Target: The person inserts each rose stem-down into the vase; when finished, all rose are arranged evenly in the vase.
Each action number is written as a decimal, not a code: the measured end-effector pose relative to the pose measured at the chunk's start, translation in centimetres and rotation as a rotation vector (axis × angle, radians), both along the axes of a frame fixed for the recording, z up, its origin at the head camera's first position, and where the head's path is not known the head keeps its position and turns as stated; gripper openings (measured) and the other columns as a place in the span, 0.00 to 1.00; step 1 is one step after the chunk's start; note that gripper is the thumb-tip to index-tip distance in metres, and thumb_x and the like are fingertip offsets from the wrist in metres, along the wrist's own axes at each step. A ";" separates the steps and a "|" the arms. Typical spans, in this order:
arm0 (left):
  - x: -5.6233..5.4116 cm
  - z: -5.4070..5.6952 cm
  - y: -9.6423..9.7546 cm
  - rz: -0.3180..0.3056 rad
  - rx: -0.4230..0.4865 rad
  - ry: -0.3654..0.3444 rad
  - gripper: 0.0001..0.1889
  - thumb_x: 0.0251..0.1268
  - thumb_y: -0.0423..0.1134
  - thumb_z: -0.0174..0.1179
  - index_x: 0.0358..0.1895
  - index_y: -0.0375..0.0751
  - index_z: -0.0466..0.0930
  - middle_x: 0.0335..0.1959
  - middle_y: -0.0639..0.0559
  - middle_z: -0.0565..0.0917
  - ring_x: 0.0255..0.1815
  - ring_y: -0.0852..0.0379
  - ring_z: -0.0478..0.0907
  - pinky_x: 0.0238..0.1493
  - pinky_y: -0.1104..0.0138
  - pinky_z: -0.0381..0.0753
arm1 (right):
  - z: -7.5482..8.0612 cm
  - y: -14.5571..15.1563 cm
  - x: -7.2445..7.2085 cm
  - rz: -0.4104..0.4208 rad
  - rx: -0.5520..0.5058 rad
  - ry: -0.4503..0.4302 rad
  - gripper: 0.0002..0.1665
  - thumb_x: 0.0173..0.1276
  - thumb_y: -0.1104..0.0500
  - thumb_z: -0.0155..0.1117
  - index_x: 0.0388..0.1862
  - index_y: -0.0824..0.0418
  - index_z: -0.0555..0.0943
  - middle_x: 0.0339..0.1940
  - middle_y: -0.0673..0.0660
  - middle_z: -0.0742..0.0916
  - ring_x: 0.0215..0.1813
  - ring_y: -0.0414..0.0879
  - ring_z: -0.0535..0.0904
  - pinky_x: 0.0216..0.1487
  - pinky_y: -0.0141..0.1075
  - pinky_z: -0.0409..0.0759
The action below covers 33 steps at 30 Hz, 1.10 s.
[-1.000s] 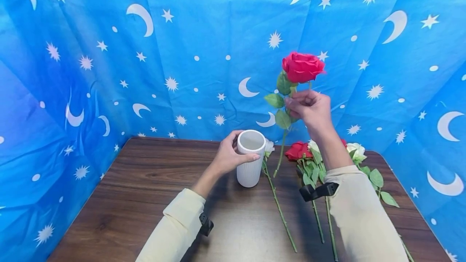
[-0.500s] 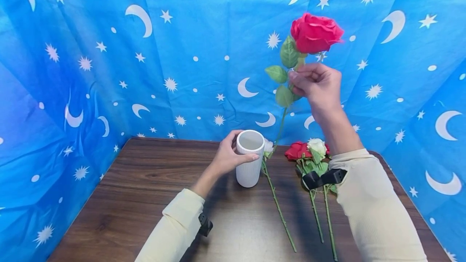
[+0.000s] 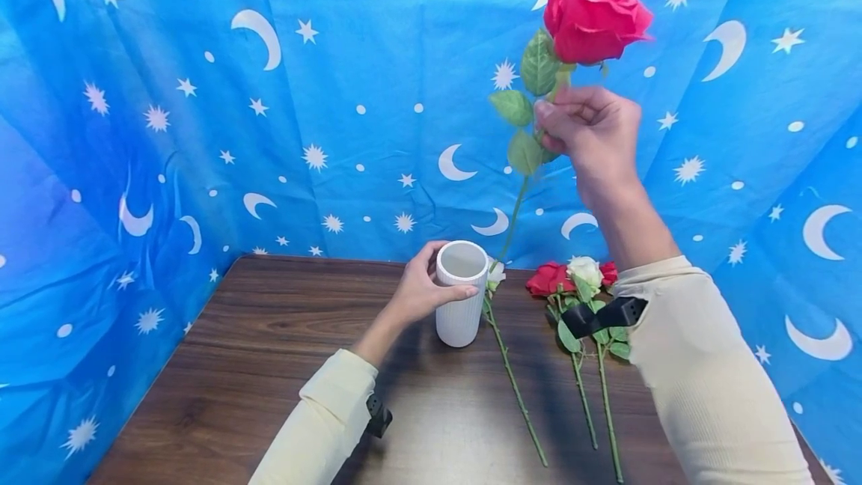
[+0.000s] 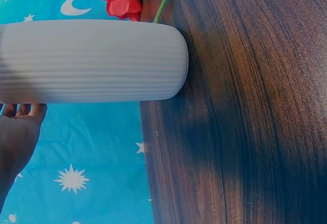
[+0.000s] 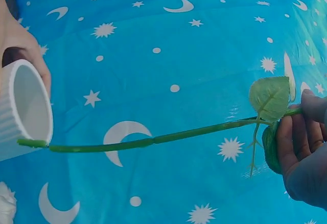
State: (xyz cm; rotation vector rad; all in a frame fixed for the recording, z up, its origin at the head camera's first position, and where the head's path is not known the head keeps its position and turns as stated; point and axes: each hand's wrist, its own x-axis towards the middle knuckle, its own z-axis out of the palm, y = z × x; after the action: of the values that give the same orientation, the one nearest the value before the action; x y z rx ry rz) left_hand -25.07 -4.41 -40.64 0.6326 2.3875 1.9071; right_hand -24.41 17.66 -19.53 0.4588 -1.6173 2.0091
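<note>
Vase (image 3: 459, 313): stood upright on the table (image 3: 269, 365), held at its upper part in the left hand (image 3: 434, 290). Rose (image 3: 595, 21): held in the air by the right hand (image 3: 602, 137), its bloom placed above the grip, its stem slanted down and leftward, the lower end brought near the vase's rim; whether they touch cannot be told. Single flower (image 3: 510, 373): laid on the table, right of the left hand's grip, its bloom set just beside the vase. Flower group (image 3: 584, 275): laid on the table below the right hand's grip, right of the single flower, partly hidden by the arm. Backdrop (image 3: 377, 43): hung behind both grips, beyond the table.
</note>
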 end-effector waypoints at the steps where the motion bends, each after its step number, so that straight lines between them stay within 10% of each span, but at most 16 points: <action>1: 0.0 0.0 0.0 0.001 0.000 -0.001 0.41 0.50 0.36 0.78 0.70 0.39 0.67 0.63 0.42 0.78 0.64 0.47 0.77 0.72 0.51 0.76 | 0.3 0.0 0.0 -0.002 -0.001 0.003 0.09 0.63 0.72 0.70 0.29 0.58 0.87 0.23 0.48 0.90 0.25 0.37 0.86 0.29 0.26 0.86; 18: 0.0 0.1 -0.1 -0.007 -0.004 -0.007 0.41 0.51 0.36 0.77 0.70 0.39 0.67 0.63 0.42 0.78 0.64 0.47 0.77 0.73 0.50 0.75 | 2.9 -0.9 0.3 -0.018 -0.069 -0.041 0.07 0.61 0.72 0.72 0.28 0.62 0.85 0.23 0.51 0.90 0.26 0.39 0.86 0.27 0.27 0.86; 33: 0.0 0.0 0.0 -0.007 -0.006 -0.005 0.41 0.51 0.35 0.77 0.70 0.39 0.67 0.64 0.43 0.78 0.64 0.47 0.77 0.72 0.51 0.76 | 0.6 -2.3 -0.4 0.006 0.064 -0.072 0.07 0.63 0.70 0.71 0.31 0.59 0.84 0.24 0.45 0.89 0.29 0.36 0.87 0.33 0.26 0.87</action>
State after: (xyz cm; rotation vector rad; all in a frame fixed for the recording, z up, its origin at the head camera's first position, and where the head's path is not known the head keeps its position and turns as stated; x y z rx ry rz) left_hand -25.11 -4.42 -40.60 0.6343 2.3846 1.8955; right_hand -24.76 15.33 -18.90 0.4199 -1.7291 2.0042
